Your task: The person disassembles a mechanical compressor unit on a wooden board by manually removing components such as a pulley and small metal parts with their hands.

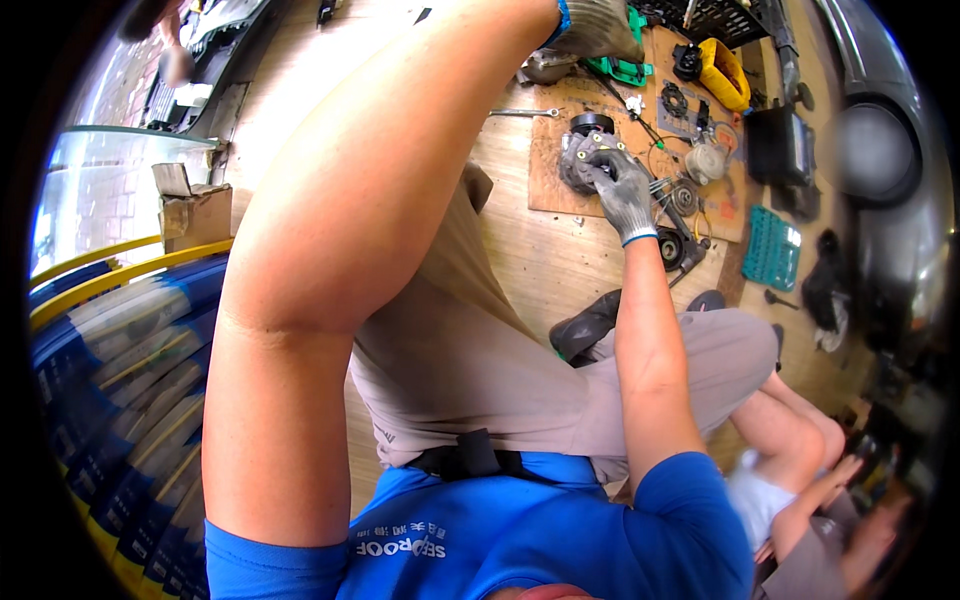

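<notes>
My right hand [627, 198], in a grey-coated glove with a blue cuff edge, reaches over a cardboard sheet [555, 196] on the floor. Its fingers curl onto a dark, greasy metal machine part [578, 168] with bolt heads on its face. A black round piece [591, 123] stands at the far side of that part. Stretched far forward, my left hand [603, 30] wears a matching glove at the top edge. It is right beside a green plastic item [628, 72]; its fingers are too cut off to show what they hold.
A wrench [525, 112], a yellow container [724, 75], a pale round metal part [706, 162] and a black pulley [669, 246] lie around. Farther right are a teal tool tray [771, 248] and a black box [779, 147]. Another person [800, 470] sits at lower right. Boxes [130, 400] fill the left.
</notes>
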A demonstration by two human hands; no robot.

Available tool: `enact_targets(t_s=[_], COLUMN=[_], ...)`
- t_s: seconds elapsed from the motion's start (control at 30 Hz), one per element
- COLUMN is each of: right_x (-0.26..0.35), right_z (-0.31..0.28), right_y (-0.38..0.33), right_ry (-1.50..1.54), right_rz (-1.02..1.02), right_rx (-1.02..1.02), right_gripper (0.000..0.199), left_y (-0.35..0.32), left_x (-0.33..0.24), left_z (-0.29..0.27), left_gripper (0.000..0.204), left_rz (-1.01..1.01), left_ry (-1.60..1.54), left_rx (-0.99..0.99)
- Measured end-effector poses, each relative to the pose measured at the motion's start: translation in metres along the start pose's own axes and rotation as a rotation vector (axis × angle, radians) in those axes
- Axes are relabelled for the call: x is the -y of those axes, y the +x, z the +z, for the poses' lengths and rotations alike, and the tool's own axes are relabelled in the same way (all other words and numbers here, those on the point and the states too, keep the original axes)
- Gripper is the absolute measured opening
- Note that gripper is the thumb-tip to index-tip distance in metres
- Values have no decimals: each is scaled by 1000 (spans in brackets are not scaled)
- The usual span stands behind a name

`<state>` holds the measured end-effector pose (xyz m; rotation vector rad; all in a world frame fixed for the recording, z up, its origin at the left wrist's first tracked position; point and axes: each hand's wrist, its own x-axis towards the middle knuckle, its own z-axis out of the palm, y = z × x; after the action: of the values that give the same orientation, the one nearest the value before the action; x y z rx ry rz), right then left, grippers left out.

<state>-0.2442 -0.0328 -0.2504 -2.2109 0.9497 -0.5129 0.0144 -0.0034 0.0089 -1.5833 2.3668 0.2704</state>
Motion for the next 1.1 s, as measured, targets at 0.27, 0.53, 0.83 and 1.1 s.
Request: enact_targets(t_s=[0.27,0.53,0.83,1.1], right_x=[-3,13,3,15], right_z=[7,-15,-8,-5], right_y=[-6,12,0,-11], right_ry=[881,63,-154,128], right_rz=[371,229,77,166], right_rx=[-106,186,70,20], right_gripper=[28,33,24,25], left_y=[8,10,8,-7], left_x=[-3,6,0,2], left_z=[-1,8,2,-6], left_gripper=[39,41,38,37], left_rz=[47,106,58,150], left_ry=[74,50,85,148], left_rx=[3,-41,-18,-35])
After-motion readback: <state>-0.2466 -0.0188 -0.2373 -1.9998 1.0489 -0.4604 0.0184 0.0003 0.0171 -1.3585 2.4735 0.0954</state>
